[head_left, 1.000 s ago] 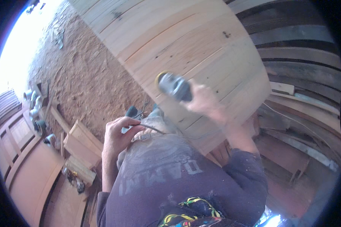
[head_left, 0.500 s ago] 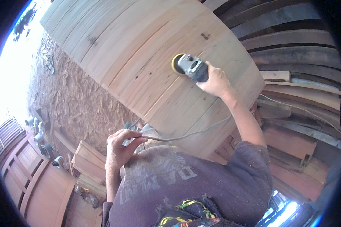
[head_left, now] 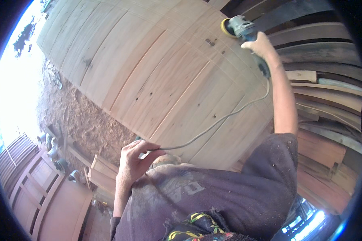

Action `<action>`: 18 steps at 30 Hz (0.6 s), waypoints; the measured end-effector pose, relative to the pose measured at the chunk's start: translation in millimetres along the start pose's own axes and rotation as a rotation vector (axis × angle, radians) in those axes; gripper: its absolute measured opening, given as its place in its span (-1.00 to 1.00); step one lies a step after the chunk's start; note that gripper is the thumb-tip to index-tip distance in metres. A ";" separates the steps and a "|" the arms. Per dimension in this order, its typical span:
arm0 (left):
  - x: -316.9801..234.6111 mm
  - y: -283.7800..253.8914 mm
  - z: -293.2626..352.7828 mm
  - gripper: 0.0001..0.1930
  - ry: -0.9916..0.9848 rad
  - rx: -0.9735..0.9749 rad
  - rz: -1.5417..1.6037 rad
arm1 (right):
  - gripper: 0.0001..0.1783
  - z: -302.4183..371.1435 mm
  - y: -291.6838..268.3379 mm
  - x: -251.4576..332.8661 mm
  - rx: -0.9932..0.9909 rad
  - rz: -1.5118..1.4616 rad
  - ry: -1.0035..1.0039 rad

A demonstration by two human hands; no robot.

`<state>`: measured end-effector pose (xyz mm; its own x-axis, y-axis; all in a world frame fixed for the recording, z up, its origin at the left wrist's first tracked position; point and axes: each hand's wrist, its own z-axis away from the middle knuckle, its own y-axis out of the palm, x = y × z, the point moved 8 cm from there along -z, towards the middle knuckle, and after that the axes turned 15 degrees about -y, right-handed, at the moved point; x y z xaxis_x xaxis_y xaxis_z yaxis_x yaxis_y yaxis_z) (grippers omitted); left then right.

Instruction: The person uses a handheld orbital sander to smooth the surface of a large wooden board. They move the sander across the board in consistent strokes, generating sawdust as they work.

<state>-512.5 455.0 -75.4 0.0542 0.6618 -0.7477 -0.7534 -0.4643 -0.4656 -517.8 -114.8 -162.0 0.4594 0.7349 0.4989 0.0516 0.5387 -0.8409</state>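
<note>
Right hand clenched round the grey sander, arm at full reach; yellow pad just past the fingertips, against the far edge of the pale plank panel. Left hand curled loosely on the power cord, which sags across the panel between both hands. Risks, as judged: outstretched grip gives weak control, so pad may tip off the edge and gouge; slack cord could snag or get dragged under the pad

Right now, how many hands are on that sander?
1: the right hand grips the sander at the wooden panel; the left hand holds its cord.
</note>
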 end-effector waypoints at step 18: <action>-86.8 -165.5 57.1 -0.70 0.628 0.573 1.280 | -0.42 154.6 153.0 194.8 -0.319 -1.123 0.282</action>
<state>-429.9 508.0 93.5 -0.6583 -0.4068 -0.6334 -0.6440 -0.1313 0.7536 -557.5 174.5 -161.1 0.1932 -0.2172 0.9568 0.7466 0.6652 0.0002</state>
